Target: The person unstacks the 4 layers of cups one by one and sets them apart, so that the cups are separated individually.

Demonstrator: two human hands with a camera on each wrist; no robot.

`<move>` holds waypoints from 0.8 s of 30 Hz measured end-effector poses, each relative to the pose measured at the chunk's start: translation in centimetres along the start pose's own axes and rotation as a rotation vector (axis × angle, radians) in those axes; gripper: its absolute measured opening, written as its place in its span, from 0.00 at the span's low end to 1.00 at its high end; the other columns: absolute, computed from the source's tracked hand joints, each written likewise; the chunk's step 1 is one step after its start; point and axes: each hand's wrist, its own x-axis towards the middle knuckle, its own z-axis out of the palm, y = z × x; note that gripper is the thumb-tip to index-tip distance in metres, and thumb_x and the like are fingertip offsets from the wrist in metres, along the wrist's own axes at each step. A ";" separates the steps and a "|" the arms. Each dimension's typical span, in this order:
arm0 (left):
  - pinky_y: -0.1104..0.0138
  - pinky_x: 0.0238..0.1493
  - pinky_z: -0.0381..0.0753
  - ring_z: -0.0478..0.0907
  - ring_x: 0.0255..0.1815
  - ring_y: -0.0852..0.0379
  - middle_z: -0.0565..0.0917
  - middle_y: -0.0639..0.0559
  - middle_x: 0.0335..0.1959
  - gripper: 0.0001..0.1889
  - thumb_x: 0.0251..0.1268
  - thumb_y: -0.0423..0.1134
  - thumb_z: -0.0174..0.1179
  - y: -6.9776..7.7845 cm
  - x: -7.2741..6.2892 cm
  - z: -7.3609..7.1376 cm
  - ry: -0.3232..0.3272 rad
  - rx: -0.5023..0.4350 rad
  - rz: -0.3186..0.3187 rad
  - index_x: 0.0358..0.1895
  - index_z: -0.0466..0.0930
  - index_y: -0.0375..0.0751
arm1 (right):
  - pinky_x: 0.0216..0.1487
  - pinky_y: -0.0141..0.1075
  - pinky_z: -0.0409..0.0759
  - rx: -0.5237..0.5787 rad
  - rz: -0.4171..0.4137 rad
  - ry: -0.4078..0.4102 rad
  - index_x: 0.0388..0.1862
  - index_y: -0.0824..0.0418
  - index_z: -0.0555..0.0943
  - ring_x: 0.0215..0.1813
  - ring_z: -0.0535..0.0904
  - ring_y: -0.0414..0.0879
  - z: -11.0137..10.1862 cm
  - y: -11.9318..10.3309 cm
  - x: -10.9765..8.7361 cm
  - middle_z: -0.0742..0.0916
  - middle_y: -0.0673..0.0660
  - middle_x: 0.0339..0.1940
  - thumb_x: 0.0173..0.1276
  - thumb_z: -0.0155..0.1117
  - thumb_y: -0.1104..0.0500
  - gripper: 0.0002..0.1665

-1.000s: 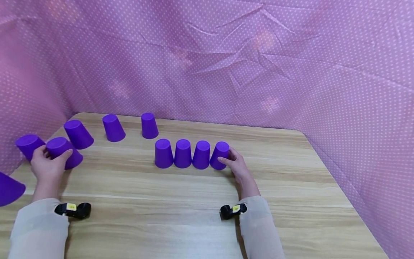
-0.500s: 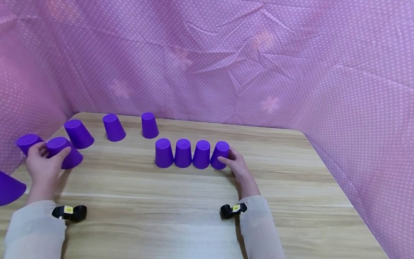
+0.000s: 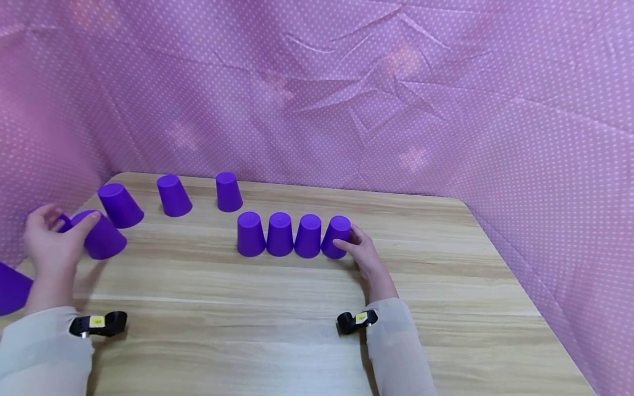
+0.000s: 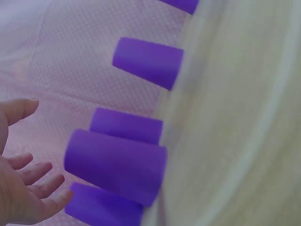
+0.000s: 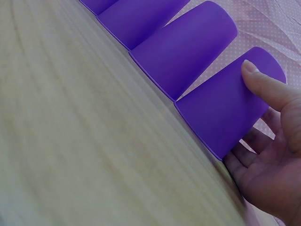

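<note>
My right hand (image 3: 366, 256) holds the rightmost upside-down purple cup (image 3: 334, 245) of a side-by-side row. In the right wrist view the thumb (image 5: 263, 84) lies on the cup's near side and the other fingers reach behind it. My left hand (image 3: 52, 247) is at the far left, beside another upturned purple cup (image 3: 106, 239). The left wrist view shows its fingers (image 4: 35, 174) spread and apart from that cup (image 4: 115, 165), with nothing held. A further purple cup (image 3: 64, 223) is mostly hidden behind the left hand.
Three more cups, including a left-end one (image 3: 251, 235), complete the row. Others stand upturned toward the back left, among them a cup (image 3: 229, 192) near the far edge. One cup (image 3: 14, 289) is cut off at left. Pink dotted cloth (image 3: 346, 110) surrounds the wooden table (image 3: 238, 330).
My left hand has let go of the cup near it and drawn away to the left, now covering most of the cup behind. The right hand and its row have stayed still.
</note>
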 end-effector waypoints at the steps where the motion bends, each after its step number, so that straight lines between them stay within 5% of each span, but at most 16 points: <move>1: 0.79 0.55 0.57 0.60 0.56 0.65 0.65 0.58 0.54 0.39 0.38 0.40 0.70 0.7 -0.5 0.0 -0.002 -0.016 -0.004 0.58 0.61 0.53 | 0.57 0.42 0.62 0.000 0.012 0.000 0.57 0.59 0.68 0.53 0.68 0.51 0.0 0.0 0.1 0.75 0.62 0.51 0.50 0.65 0.64 0.33; 5: 0.76 0.57 0.57 0.60 0.56 0.64 0.65 0.60 0.53 0.37 0.40 0.37 0.69 4.4 -3.2 0.2 -0.007 -0.032 -0.031 0.58 0.61 0.52 | 0.57 0.41 0.61 0.015 0.025 -0.004 0.57 0.59 0.67 0.54 0.67 0.51 0.0 -0.1 0.0 0.74 0.62 0.52 0.51 0.65 0.65 0.33; 10: 0.74 0.58 0.54 0.59 0.57 0.65 0.65 0.60 0.54 0.34 0.45 0.40 0.65 8.6 -6.4 0.6 -0.011 0.060 -0.044 0.59 0.60 0.53 | 0.57 0.41 0.61 0.017 0.027 0.001 0.57 0.58 0.68 0.53 0.68 0.50 0.1 -0.2 0.0 0.75 0.60 0.51 0.51 0.65 0.64 0.33; 11: 0.74 0.58 0.54 0.59 0.57 0.65 0.65 0.59 0.55 0.34 0.45 0.42 0.65 8.9 -6.6 0.8 -0.012 0.084 -0.041 0.59 0.60 0.53 | 0.57 0.40 0.61 0.016 0.028 0.002 0.57 0.58 0.68 0.53 0.68 0.49 0.1 -0.1 0.0 0.75 0.60 0.51 0.51 0.65 0.64 0.33; 12: 0.74 0.58 0.55 0.59 0.57 0.65 0.65 0.59 0.56 0.35 0.44 0.43 0.66 7.6 -5.5 1.0 -0.017 0.087 -0.009 0.59 0.60 0.55 | 0.57 0.40 0.61 0.016 0.028 0.003 0.57 0.58 0.68 0.53 0.68 0.49 0.1 -0.1 0.0 0.75 0.60 0.51 0.50 0.65 0.64 0.33; 17: 0.72 0.57 0.57 0.61 0.55 0.64 0.68 0.61 0.52 0.33 0.44 0.43 0.65 8.4 -6.5 2.2 -0.057 0.072 0.054 0.58 0.62 0.53 | 0.56 0.40 0.62 0.015 0.021 0.008 0.56 0.58 0.69 0.52 0.69 0.49 0.0 -0.1 0.1 0.76 0.60 0.50 0.50 0.66 0.64 0.32; 18: 0.72 0.57 0.58 0.62 0.54 0.64 0.69 0.62 0.50 0.33 0.44 0.43 0.66 8.5 -6.8 2.5 -0.070 0.061 0.072 0.57 0.63 0.53 | 0.56 0.41 0.62 0.016 0.015 0.006 0.56 0.58 0.69 0.52 0.69 0.50 0.0 -0.1 0.1 0.75 0.60 0.50 0.50 0.65 0.64 0.32; 19: 0.72 0.57 0.58 0.62 0.54 0.64 0.69 0.62 0.49 0.32 0.46 0.42 0.64 10.3 -8.5 2.8 -0.083 0.061 0.056 0.58 0.62 0.51 | 0.56 0.41 0.63 0.013 0.013 0.005 0.56 0.58 0.69 0.52 0.69 0.49 0.0 -0.1 0.1 0.76 0.60 0.50 0.50 0.65 0.64 0.31; 24: 0.70 0.57 0.59 0.64 0.54 0.64 0.69 0.59 0.50 0.33 0.47 0.39 0.64 10.7 -9.3 4.1 -0.172 0.021 0.113 0.59 0.61 0.47 | 0.56 0.40 0.63 0.005 0.011 -0.002 0.56 0.58 0.69 0.52 0.69 0.49 0.1 -0.2 0.1 0.76 0.60 0.49 0.50 0.65 0.64 0.32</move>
